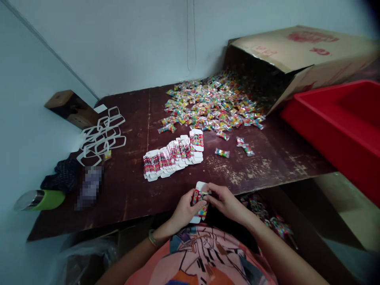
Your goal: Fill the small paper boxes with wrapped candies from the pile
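A small printed candy box (196,196), red with white flaps at both ends, is between my hands at the table's front edge. My left hand (187,208) grips its left side, thumb across the front. At its upper right, my right hand (223,200) has its fingers closed on the edge; whether they also pinch something small I cannot make out. Beyond my hands a long overlapping row of flat candy boxes (172,155) lies on the brown table (133,190). Several wrapped candies (222,152) lie to the right of that row.
A big heap of wrapped candies (208,105) spills from a tipped cardboard carton (297,51) at the back right. A red bin (332,130) stands at the right. White loops (102,136), a dark cloth (61,174) and a green bottle (49,200) are at the left. More candies (276,225) lie below the table edge.
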Available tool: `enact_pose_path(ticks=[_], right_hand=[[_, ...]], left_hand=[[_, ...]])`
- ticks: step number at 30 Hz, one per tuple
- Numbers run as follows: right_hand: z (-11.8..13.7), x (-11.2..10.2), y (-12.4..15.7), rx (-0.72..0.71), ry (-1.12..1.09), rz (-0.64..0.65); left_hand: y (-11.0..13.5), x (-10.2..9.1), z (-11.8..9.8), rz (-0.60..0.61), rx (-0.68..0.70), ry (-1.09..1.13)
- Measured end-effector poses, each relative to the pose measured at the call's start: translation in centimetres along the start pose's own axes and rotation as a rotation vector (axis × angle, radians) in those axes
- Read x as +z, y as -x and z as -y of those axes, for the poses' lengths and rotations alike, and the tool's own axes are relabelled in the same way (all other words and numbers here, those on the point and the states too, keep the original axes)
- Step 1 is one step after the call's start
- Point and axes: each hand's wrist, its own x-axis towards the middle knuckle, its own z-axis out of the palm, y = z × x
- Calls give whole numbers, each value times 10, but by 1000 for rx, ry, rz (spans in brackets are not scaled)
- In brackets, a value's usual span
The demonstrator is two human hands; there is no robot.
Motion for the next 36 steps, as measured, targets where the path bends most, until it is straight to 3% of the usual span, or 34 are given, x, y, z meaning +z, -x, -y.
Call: enact_pose_path(ticks=[4, 8, 13, 16, 20, 22, 26, 29, 33, 36], right_hand=[[-14, 4, 13, 171, -377, -104], [-26, 6, 14, 397, -695, 3], [-21, 0, 1, 522, -704, 183], [-12, -3, -5, 428, -522, 208], [-4, -1, -7, 208, -281, 136], [-4, 0, -7, 169, -219, 110], [-6, 0, -8, 178, -202, 120], [-4, 1, -3, 53, -49, 75], [2, 11, 16, -221, 266, 128], [4, 5, 18, -313, 388, 184]], left_hand=[[12, -4, -3, 18, 8, -16], [20, -4, -9, 121, -44, -8], [24, -2, -21, 140, -155, 92], [21, -2, -22, 160, -168, 87], [14, -4, -17, 98, -192, 113], [11, -6, -15, 106, -221, 164], [12, -14, -16, 262, -296, 400], [18, -22, -19, 406, -253, 464], [23, -25, -20, 427, -195, 366], [20, -25, -21, 379, -182, 330]])
